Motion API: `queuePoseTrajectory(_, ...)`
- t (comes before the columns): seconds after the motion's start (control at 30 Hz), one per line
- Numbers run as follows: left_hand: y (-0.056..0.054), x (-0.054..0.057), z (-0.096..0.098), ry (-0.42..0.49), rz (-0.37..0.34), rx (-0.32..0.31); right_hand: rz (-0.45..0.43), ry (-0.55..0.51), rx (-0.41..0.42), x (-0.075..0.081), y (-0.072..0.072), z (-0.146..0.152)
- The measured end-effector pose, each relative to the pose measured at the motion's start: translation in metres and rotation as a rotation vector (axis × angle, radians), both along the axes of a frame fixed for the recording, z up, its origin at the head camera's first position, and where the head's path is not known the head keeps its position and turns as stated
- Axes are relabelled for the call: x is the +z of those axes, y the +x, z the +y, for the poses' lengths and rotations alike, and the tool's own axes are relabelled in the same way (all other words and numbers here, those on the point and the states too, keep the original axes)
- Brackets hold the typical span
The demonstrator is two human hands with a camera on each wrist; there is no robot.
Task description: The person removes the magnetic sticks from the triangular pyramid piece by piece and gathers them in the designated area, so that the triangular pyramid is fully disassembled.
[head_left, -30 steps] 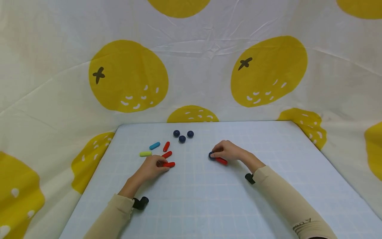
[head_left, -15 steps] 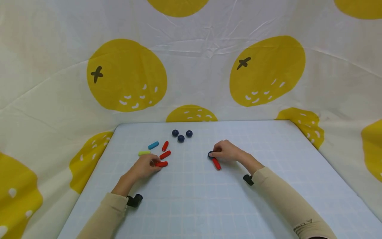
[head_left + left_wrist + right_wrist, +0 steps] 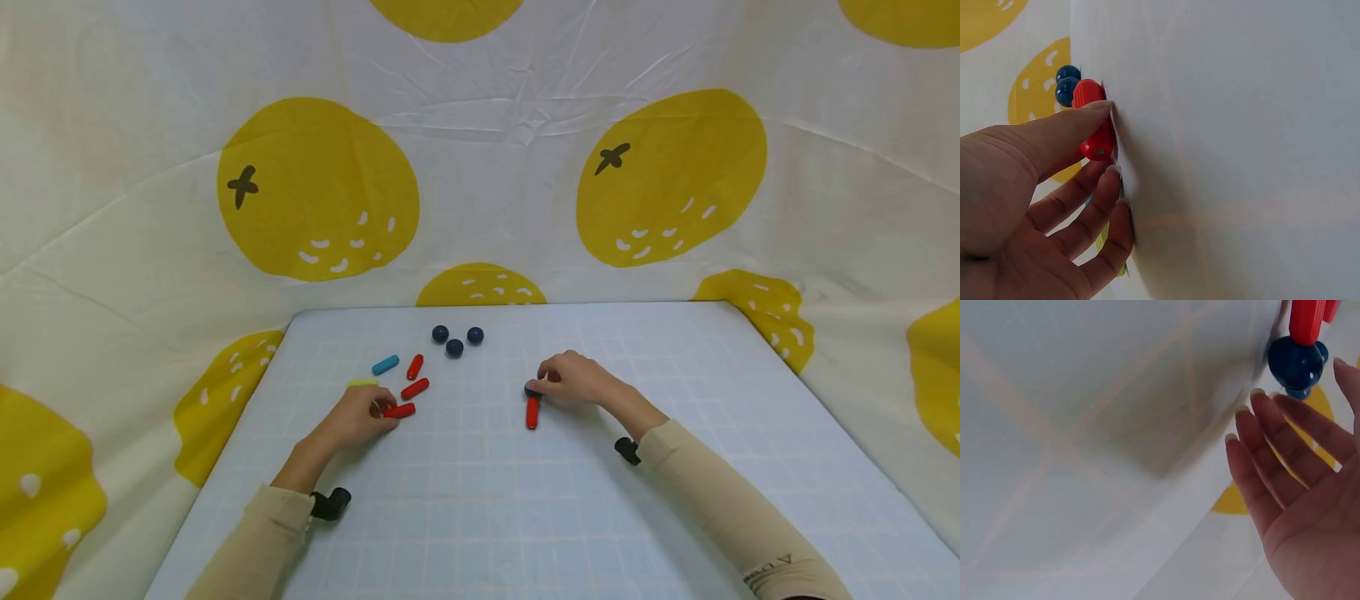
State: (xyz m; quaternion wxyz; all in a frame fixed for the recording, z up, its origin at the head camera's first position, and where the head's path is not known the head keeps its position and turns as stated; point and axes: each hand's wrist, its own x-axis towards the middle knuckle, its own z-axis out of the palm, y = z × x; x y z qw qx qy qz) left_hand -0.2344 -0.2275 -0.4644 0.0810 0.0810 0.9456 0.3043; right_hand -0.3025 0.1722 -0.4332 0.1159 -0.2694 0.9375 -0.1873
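My left hand (image 3: 352, 418) pinches a short red stick (image 3: 403, 411) low over the table, its thumb lying across the stick in the left wrist view; the index finger is mostly hidden behind. Toward the middle right, my right hand (image 3: 579, 379) is at a dark blue ball (image 3: 1294, 362) with another red stick (image 3: 532, 413) joined to it, pointing back toward the body. In the right wrist view the fingers are loosely extended, fingertips close beside the ball and the thumb a little apart.
Two more sticks, a red one (image 3: 415, 389) and a smaller red one (image 3: 415, 367), lie beyond the left hand, with a blue stick (image 3: 386, 365) and a partly hidden yellow-green stick (image 3: 363, 383). Three dark blue balls (image 3: 454, 348) sit near the back edge of the white table (image 3: 480, 517).
The left hand has drawn its red stick leftward. By the right hand, the joined red stick has swung from pointing right and nearer to pointing straight toward the body.
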Motion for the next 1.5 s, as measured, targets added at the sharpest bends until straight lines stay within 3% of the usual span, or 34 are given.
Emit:
queuePoseTrajectory(0.3,0.008,0.01,-0.002,-0.061,0.045,0.002,-0.027,-0.091,0.225,0.009,0.003,0.011)
queuePoseTrajectory(0.53,0.01,0.022,0.017,-0.128,0.1,-0.033,0.018,-0.113,0.251,0.001,0.0,0.008)
queuePoseTrajectory(0.67,0.007,0.025,0.041,-0.096,0.091,-0.06,0.009,-0.135,0.242,-0.005,-0.001,0.006)
queuePoseTrajectory(0.87,-0.003,0.022,0.085,-0.019,0.017,-0.167,0.015,-0.117,0.181,-0.009,-0.003,0.003)
queuePoseTrajectory(1.1,-0.021,0.008,0.132,0.058,-0.033,-0.259,0.061,-0.1,0.15,-0.011,-0.006,-0.005)
queuePoseTrajectory(1.27,-0.031,0.0,0.151,0.111,-0.043,-0.265,0.084,-0.111,0.154,-0.012,-0.005,-0.011)
queuePoseTrajectory(1.5,-0.034,-0.005,0.16,0.144,-0.029,-0.241,0.093,-0.115,0.149,-0.016,-0.005,-0.011)
